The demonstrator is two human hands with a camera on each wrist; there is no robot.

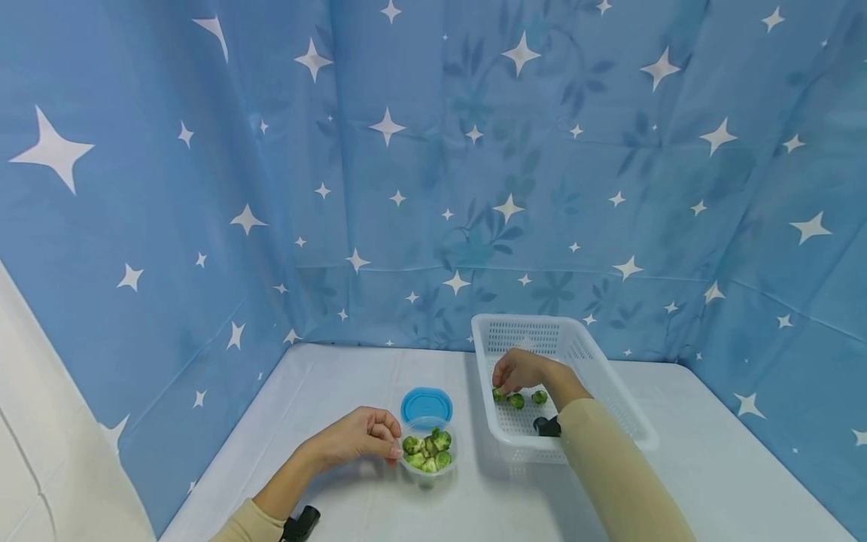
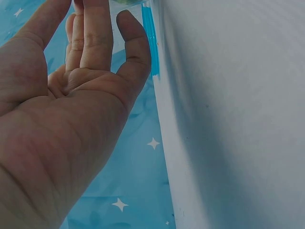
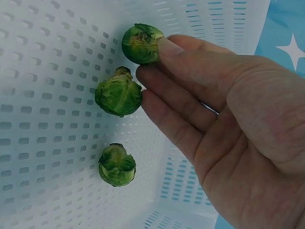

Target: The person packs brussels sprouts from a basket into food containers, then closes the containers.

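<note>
My right hand (image 1: 520, 370) reaches into a white perforated basket (image 1: 633, 410). In the right wrist view, its thumb and fingers pinch a green Brussels sprout (image 3: 138, 44). Two more sprouts lie on the basket floor: a Brussels sprout (image 3: 118, 95) close to the fingertips and a smaller-looking Brussels sprout (image 3: 117, 165) farther off. My left hand (image 1: 362, 436) holds the near-left rim of a small clear round container (image 1: 425, 482) between thumb and fingers. Several Brussels sprouts (image 1: 428, 449) fill the container. In the left wrist view the fingertips are partly cut off at the top edge.
A blue lid (image 1: 427, 405) lies on the white table (image 1: 352, 376) just behind the container. The basket stands to the right, its raised walls around the right hand. A blue star-patterned curtain (image 1: 433, 165) encloses the back and sides.
</note>
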